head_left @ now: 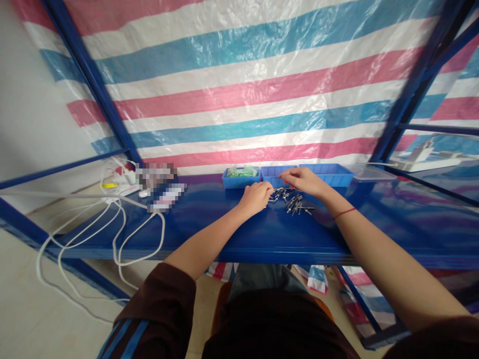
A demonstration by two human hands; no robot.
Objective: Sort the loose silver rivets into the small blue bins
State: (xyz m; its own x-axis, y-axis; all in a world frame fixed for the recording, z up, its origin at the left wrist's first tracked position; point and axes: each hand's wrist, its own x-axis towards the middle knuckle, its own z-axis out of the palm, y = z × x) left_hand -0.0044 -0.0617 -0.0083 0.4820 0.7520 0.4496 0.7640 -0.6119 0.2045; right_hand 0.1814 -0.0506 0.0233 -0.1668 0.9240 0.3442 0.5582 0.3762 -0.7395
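While left hand (257, 196) and right hand (302, 180) are near metal pieces (295, 203), either grip unclear, pixelated items (167, 197) unreadable

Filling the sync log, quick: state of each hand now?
Left hand: curled beside metal fasteners; contents unclear.
Right hand: near them; open or closed unclear.

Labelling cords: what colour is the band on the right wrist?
Red, a thin band around the right wrist; the head view shows it.

Striped sheet (239, 94) behind blue posts (88, 82); white cables (163, 232) looped, far left; clear plastic piece (370, 173), right.
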